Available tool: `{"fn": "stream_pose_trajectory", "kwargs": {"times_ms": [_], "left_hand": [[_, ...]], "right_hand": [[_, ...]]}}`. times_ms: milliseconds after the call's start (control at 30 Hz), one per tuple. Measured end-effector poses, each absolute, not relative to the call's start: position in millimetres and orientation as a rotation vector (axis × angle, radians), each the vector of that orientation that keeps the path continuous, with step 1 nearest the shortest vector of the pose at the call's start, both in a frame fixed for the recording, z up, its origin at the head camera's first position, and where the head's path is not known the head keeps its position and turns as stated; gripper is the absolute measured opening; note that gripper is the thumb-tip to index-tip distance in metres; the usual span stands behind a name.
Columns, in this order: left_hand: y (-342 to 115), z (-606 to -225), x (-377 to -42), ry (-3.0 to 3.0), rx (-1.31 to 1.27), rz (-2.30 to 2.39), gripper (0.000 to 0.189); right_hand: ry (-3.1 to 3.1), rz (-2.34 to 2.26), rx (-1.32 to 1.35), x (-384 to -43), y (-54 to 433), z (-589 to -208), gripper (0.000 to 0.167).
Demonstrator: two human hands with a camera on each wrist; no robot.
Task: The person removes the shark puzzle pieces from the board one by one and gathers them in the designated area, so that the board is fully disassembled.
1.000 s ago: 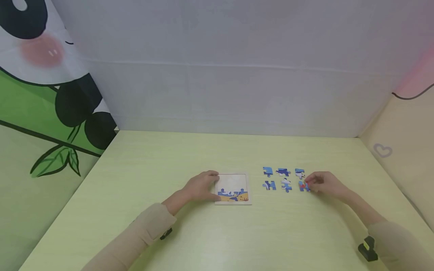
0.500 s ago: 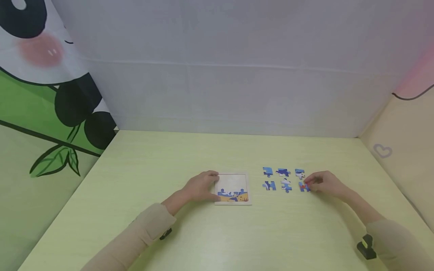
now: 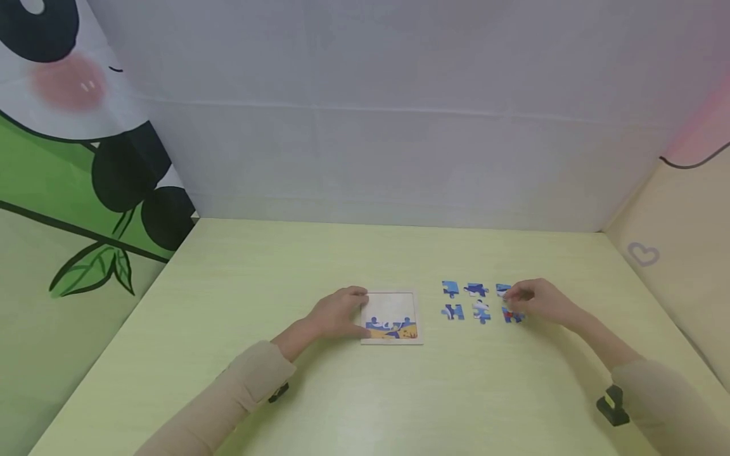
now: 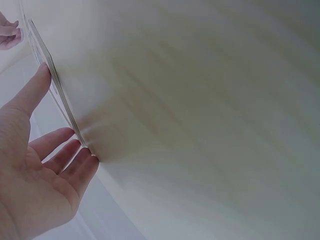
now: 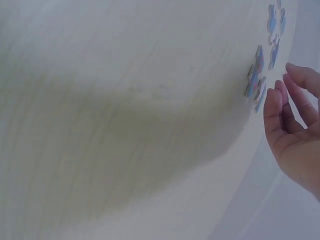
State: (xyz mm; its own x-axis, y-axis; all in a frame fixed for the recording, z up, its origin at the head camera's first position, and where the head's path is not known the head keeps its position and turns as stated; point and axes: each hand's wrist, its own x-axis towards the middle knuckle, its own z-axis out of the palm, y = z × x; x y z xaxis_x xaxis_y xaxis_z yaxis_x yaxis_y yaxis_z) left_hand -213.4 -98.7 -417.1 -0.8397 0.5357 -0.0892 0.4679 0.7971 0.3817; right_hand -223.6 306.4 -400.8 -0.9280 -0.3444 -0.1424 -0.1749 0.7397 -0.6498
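Note:
A square, pale puzzle frame (image 3: 390, 304) lies on the table, its lower part filled with blue and yellow pieces and its upper part bare. My left hand (image 3: 336, 315) holds the frame's left edge, thumb near the front corner and fingertips near the back one; the left wrist view shows those fingers (image 4: 75, 160) against the edge. My right hand (image 3: 544, 303) is over the right end of the loose puzzle pieces (image 3: 481, 311), partly covering the back right piece (image 3: 502, 289). In front of that lies a blue-and-red piece (image 3: 509, 315). Nothing shows between the fingers (image 5: 272, 102) in the right wrist view.
The loose pieces lie in two rows to the right of the frame on a pale yellow-green table (image 3: 365, 399). A grey-white wall (image 3: 365, 171) rises behind, and printed side panels (image 3: 108, 266) stand left and right.
My right hand has left the blue-and-red piece and shifted slightly back and left, over the back right piece. The left hand and the frame stay where they were.

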Motion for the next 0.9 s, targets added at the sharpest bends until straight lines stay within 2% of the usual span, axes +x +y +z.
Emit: {"fn": "stream_pose_trajectory", "kwargs": {"times_ms": [233,500,700,900], "left_hand": [[-98.2,-417.5,-214.5,2.789,0.78,0.523,0.069],[-95.6,-417.4,-215.8,2.781,0.78,0.515,0.069],[-94.6,-415.2,-216.0,2.781,0.772,0.515,0.068],[-94.2,-415.4,-216.9,2.782,0.781,0.513,0.068]], "right_hand": [[2.576,-1.099,-0.544,-227.7,267.3,-395.0,0.027],[2.509,-1.106,-0.69,-227.5,213.7,-402.7,0.028],[2.48,-1.111,-0.729,-227.8,179.8,-411.4,0.027],[2.464,-1.058,-0.676,-223.2,152.3,-417.2,0.035]]}}
